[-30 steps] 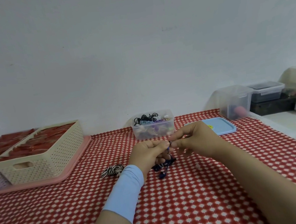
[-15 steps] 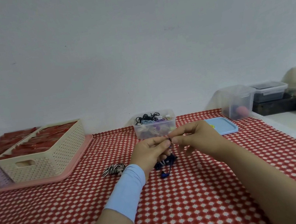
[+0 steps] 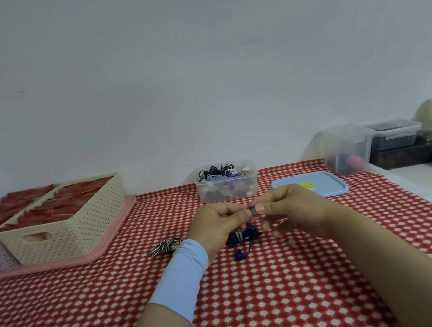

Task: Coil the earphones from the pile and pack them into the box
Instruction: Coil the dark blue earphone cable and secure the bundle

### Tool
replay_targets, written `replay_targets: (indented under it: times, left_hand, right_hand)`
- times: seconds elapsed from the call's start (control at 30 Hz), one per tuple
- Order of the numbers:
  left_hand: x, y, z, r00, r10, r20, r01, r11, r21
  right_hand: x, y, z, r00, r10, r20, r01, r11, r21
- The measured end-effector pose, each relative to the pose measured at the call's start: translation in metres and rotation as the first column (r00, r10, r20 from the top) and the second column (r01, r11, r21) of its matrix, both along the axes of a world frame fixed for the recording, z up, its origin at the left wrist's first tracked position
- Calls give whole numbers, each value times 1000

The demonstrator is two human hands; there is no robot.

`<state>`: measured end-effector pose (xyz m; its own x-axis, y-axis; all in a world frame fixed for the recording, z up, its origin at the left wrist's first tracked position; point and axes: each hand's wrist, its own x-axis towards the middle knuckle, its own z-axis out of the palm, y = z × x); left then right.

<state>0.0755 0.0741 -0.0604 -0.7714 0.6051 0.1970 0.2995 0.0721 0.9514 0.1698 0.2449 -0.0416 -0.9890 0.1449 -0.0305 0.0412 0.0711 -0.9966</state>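
Left hand (image 3: 218, 223) and right hand (image 3: 293, 213) both pinch the dark blue earphones (image 3: 242, 237) mid-table, seemingly half coiled. The box (image 3: 228, 194) at the far edge holds many; a striped set (image 3: 165, 246) lies unpacked nearby.

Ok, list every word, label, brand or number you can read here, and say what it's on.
Nothing here is legible.
On the blue lid, a yellow sticker: print, if any, too blurred to read.
On the wall, a faint mark: too faint to read.
On the dark blue earphones held by the left hand and right hand: no marking visible.
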Motion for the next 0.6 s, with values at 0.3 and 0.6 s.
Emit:
replay_targets:
  times: [0.3, 0.6]
  left_hand:
    - [0, 2, -2, 986, -46, 162, 33, 996, 81]
    - [-2, 1, -2, 999, 45, 17, -45, 999, 2]
  right_hand:
    - [1, -2, 2, 997, 4, -77, -3, 1000, 12]
    - [-1, -4, 0, 998, -42, -53, 42, 999, 15]
